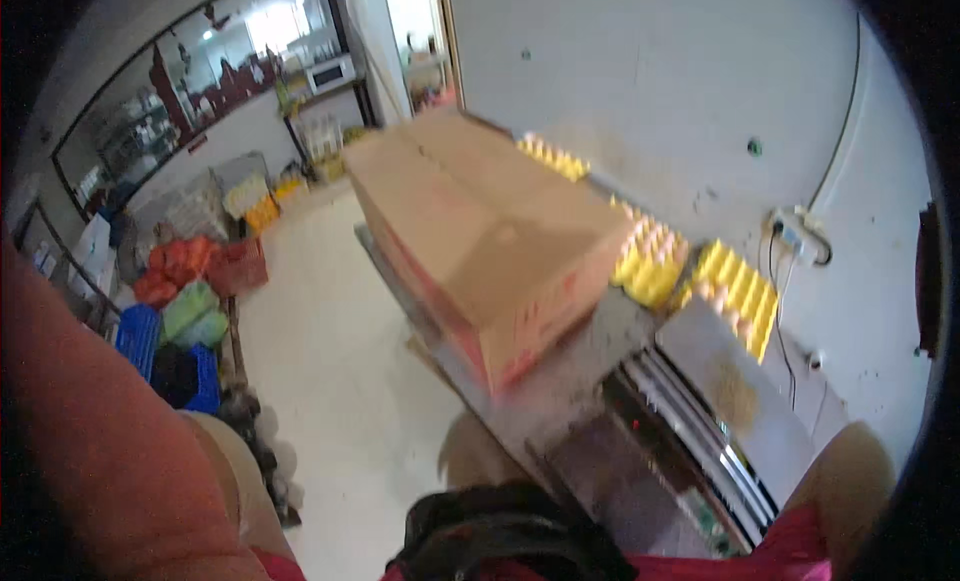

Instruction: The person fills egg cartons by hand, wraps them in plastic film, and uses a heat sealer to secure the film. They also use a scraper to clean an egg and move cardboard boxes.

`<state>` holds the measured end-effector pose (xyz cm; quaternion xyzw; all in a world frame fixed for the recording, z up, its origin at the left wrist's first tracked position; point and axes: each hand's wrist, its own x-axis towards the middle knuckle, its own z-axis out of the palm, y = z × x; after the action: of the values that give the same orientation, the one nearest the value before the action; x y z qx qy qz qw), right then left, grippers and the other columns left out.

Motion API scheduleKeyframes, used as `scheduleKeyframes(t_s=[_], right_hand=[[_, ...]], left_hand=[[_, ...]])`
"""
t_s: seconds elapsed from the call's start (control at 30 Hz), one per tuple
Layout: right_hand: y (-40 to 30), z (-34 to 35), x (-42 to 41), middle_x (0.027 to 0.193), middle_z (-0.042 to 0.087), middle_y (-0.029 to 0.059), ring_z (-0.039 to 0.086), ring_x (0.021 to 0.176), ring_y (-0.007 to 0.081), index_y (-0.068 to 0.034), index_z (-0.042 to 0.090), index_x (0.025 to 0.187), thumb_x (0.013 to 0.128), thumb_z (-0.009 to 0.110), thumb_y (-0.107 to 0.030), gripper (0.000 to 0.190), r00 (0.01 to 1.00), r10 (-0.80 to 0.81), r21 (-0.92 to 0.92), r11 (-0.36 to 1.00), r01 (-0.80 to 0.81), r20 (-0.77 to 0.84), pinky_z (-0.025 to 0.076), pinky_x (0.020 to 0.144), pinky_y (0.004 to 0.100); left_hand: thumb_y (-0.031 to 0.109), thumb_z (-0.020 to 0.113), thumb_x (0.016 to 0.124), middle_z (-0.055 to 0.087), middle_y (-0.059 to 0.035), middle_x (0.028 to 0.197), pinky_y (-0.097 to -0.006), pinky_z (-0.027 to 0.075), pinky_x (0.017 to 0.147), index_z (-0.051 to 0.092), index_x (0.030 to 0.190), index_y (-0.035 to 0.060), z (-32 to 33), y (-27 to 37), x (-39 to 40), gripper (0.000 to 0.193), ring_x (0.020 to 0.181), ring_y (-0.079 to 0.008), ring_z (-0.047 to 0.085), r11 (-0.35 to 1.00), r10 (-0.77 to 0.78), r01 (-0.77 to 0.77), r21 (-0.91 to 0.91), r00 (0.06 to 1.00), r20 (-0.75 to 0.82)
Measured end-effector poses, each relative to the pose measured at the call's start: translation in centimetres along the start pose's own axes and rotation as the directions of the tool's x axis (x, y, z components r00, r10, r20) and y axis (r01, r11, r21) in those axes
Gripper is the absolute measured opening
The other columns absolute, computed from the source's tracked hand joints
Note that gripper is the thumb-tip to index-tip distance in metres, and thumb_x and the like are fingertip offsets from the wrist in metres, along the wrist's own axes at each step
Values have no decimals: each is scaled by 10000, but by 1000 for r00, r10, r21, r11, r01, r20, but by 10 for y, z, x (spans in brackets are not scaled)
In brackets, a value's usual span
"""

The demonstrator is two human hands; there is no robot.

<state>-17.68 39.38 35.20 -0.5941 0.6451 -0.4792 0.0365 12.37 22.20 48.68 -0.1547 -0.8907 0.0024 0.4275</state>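
Note:
Both of my hands are out of view. A blurred forearm (112, 431) fills the left edge close to the camera, and part of a bare arm (847, 461) shows at the lower right. Before me a large closed cardboard box (487, 198) with red printing on its sides rests on a grey bench (517, 423). Yellow egg trays (649, 258) line the wall behind the box, with eggs in them. Nearer me on the right is a metal-topped appliance (697, 431) with a small red light and a brown patch on its top.
A power strip (799, 236) with hanging cords is mounted on the white wall (645, 71). Along the left side lie red bags (180, 266), a green bag (195, 315) and blue crates (139, 341). Pale floor (322, 371) runs between them and the bench. Farther back stands a microwave (330, 75).

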Motion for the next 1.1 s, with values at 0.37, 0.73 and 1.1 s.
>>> scheduleKeyframes(t_s=[0.37, 0.73, 1.1], right_hand=[[-13, 49, 78, 966, 622, 175, 595, 922, 279, 33, 626, 1023, 854, 585, -25, 183, 969, 243, -26, 970, -243, 31, 474, 836, 374], [19, 155, 100, 993, 622, 187, 601, 944, 295, 38, 630, 1035, 849, 596, -32, 201, 877, 400, -123, 888, -443, -268, 478, 848, 380], [-24, 170, 74, 1020, 622, 199, 606, 966, 311, 42, 633, 1047, 844, 607, -38, 220, 754, 485, -177, 777, -604, -444, 481, 859, 387]], left_hand=[[173, 600, 872, 588, -78, 990, -329, 465, 839, 587, 1006, 20, -4, -127, -15, 204, 943, -181, 573, 942, -284, 272, -195, 958, -41], [193, 576, 885, 584, -75, 967, -330, 466, 828, 580, 971, 22, 46, -266, -147, 192, 922, -180, 571, 901, -289, 262, -345, 957, -28], [214, 552, 898, 580, -72, 944, -331, 466, 817, 574, 936, 23, 76, -308, -187, 196, 901, -178, 569, 814, -390, 366, -451, 920, 42]])
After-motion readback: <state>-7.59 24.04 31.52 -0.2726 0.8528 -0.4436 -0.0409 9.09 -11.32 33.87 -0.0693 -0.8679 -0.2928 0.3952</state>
